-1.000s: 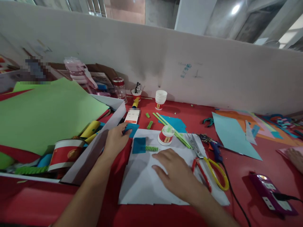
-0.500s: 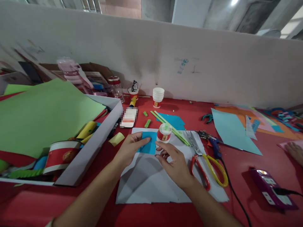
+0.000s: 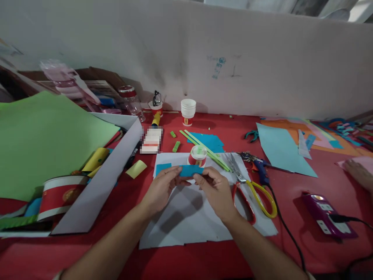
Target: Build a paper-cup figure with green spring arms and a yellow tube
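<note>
Between both hands I hold a narrow piece of blue paper (image 3: 190,170) above a white sheet (image 3: 186,229). My left hand (image 3: 164,186) pinches its left end and my right hand (image 3: 214,190) grips its right end. Another blue paper piece (image 3: 163,168) lies behind my left fingers, partly hidden by them. Just beyond the strip stands a small red and white paper cup (image 3: 197,155) with pale green bits on top. Yellow-and-red-handled scissors (image 3: 244,181) lie open to the right of my right hand. Light green paper strips (image 3: 204,149) rest across more blue paper (image 3: 214,142).
A white box (image 3: 116,167) with green paper and craft pieces stands on the left. Stacked paper cups (image 3: 188,112) are near the wall. A glue gun (image 3: 261,171) and purple power strip (image 3: 329,216) with cables are on the right, near another person's hand (image 3: 359,173).
My right hand has moved onto the blue paper, which now shows as a narrow strip held at both ends. A separate blue piece appears at left. The view has tilted down slightly.
</note>
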A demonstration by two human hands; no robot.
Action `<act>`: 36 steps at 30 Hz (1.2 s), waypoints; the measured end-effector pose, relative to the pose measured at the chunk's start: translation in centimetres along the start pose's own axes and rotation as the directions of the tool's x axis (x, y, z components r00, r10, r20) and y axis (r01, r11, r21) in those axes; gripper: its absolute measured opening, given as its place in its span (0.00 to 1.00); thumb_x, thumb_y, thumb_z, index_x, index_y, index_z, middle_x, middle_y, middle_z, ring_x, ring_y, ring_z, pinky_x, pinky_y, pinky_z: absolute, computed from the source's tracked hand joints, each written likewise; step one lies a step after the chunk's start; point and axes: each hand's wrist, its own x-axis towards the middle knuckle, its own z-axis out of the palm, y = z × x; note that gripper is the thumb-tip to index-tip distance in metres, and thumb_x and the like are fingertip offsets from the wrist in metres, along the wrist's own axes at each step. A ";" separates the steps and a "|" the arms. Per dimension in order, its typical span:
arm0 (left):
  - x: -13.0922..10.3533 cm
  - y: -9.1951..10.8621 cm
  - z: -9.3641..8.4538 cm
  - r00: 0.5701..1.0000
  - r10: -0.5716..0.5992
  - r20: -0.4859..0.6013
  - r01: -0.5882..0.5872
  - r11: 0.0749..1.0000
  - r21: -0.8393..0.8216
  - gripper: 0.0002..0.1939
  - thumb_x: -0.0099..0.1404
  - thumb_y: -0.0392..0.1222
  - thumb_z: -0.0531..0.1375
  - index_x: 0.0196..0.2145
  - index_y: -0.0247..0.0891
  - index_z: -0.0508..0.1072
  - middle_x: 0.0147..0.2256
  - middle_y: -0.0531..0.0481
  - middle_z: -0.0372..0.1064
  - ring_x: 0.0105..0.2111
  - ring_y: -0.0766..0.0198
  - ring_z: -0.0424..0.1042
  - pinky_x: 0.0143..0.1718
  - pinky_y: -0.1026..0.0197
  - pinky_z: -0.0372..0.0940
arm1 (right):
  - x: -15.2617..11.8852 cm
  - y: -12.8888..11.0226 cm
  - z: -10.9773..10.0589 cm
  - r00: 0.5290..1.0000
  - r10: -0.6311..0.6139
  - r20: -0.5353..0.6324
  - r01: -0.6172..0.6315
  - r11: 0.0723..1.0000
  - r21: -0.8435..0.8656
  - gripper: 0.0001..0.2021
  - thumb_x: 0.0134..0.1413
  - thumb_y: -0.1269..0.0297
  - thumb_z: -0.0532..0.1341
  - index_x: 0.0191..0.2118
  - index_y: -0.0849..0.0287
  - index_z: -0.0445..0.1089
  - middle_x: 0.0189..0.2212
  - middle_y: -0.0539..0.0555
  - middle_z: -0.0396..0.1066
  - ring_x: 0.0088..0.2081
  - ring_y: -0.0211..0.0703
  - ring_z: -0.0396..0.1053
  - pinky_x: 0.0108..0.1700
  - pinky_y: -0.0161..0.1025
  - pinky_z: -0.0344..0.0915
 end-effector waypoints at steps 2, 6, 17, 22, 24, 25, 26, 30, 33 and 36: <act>-0.1 -0.1 0.0 0.999 -0.025 0.041 0.025 1.000 -0.001 0.08 0.56 0.46 0.64 0.27 0.39 0.76 0.30 0.48 0.77 0.37 0.53 0.76 0.36 0.56 0.70 | 0.0 0.2 0.1 0.999 0.042 -0.002 -0.042 0.997 0.061 0.09 0.53 0.59 0.65 0.27 0.58 0.70 0.25 0.48 0.66 0.27 0.37 0.64 0.30 0.35 0.63; -0.1 -0.3 0.1 0.999 -0.031 0.012 0.032 0.998 -0.046 0.09 0.55 0.47 0.65 0.27 0.38 0.75 0.29 0.49 0.76 0.35 0.53 0.76 0.36 0.54 0.72 | 0.1 0.7 0.2 0.997 0.074 -0.016 -0.072 0.990 0.123 0.08 0.49 0.62 0.67 0.27 0.58 0.69 0.26 0.47 0.66 0.29 0.37 0.63 0.32 0.35 0.61; -0.7 -0.8 0.7 0.989 0.052 0.136 -0.040 0.995 -0.093 0.09 0.55 0.38 0.70 0.34 0.38 0.77 0.29 0.56 0.74 0.31 0.70 0.73 0.36 0.68 0.69 | 0.1 0.5 0.5 0.983 0.161 -0.092 -0.142 0.972 0.188 0.09 0.45 0.62 0.68 0.26 0.57 0.68 0.24 0.46 0.68 0.27 0.37 0.65 0.30 0.34 0.63; -0.6 -1.0 0.9 0.993 0.071 0.099 -0.067 0.997 -0.046 0.07 0.58 0.42 0.69 0.33 0.37 0.78 0.29 0.55 0.72 0.31 0.70 0.71 0.36 0.67 0.70 | 0.1 0.5 0.7 0.979 0.174 -0.105 -0.150 0.968 0.203 0.10 0.44 0.62 0.68 0.24 0.57 0.66 0.24 0.46 0.67 0.27 0.36 0.63 0.30 0.34 0.62; -0.6 -1.0 0.9 0.994 0.062 0.091 -0.060 0.998 -0.030 0.07 0.58 0.42 0.69 0.34 0.38 0.78 0.31 0.54 0.72 0.32 0.69 0.71 0.36 0.67 0.70 | 0.1 0.5 0.8 0.979 0.179 -0.101 -0.154 0.964 0.215 0.10 0.44 0.63 0.68 0.24 0.57 0.66 0.25 0.46 0.67 0.28 0.36 0.63 0.31 0.34 0.61; -0.6 -1.0 0.9 0.994 0.057 0.089 -0.055 0.998 -0.023 0.07 0.58 0.42 0.69 0.34 0.38 0.78 0.31 0.54 0.73 0.32 0.69 0.71 0.37 0.67 0.70 | 0.1 0.5 0.8 0.979 0.181 -0.095 -0.157 0.963 0.220 0.10 0.45 0.63 0.68 0.24 0.57 0.66 0.25 0.46 0.67 0.28 0.36 0.63 0.32 0.35 0.61; -0.6 -1.0 0.9 0.995 0.053 0.089 -0.052 0.999 -0.017 0.07 0.58 0.42 0.68 0.34 0.38 0.78 0.31 0.54 0.73 0.33 0.69 0.71 0.37 0.66 0.70 | 0.1 0.6 0.7 0.979 0.181 -0.090 -0.158 0.962 0.221 0.10 0.45 0.63 0.68 0.24 0.57 0.66 0.26 0.46 0.67 0.28 0.36 0.63 0.32 0.35 0.61; -0.5 -1.0 0.9 0.994 0.044 0.096 -0.044 0.999 0.000 0.07 0.59 0.44 0.68 0.34 0.39 0.78 0.32 0.54 0.74 0.34 0.68 0.72 0.40 0.64 0.71 | 0.0 1.0 0.7 0.978 0.195 -0.074 -0.173 0.957 0.232 0.10 0.46 0.63 0.68 0.25 0.58 0.66 0.26 0.46 0.67 0.29 0.36 0.63 0.33 0.35 0.61; -0.6 -0.9 0.9 0.995 0.040 0.093 -0.041 0.999 0.012 0.08 0.59 0.44 0.68 0.34 0.39 0.78 0.33 0.53 0.75 0.34 0.68 0.72 0.39 0.64 0.71 | 0.1 1.2 0.7 0.972 0.220 -0.086 -0.189 0.942 0.277 0.10 0.46 0.64 0.69 0.27 0.57 0.66 0.25 0.44 0.66 0.27 0.34 0.62 0.31 0.33 0.61; -0.6 -0.9 0.8 0.994 0.043 0.103 -0.046 0.998 0.032 0.08 0.60 0.45 0.67 0.36 0.40 0.78 0.33 0.53 0.75 0.33 0.68 0.72 0.39 0.63 0.70 | 0.1 1.1 0.6 0.967 0.242 -0.076 -0.206 0.924 0.321 0.11 0.44 0.64 0.70 0.33 0.56 0.68 0.25 0.43 0.67 0.26 0.33 0.63 0.30 0.32 0.61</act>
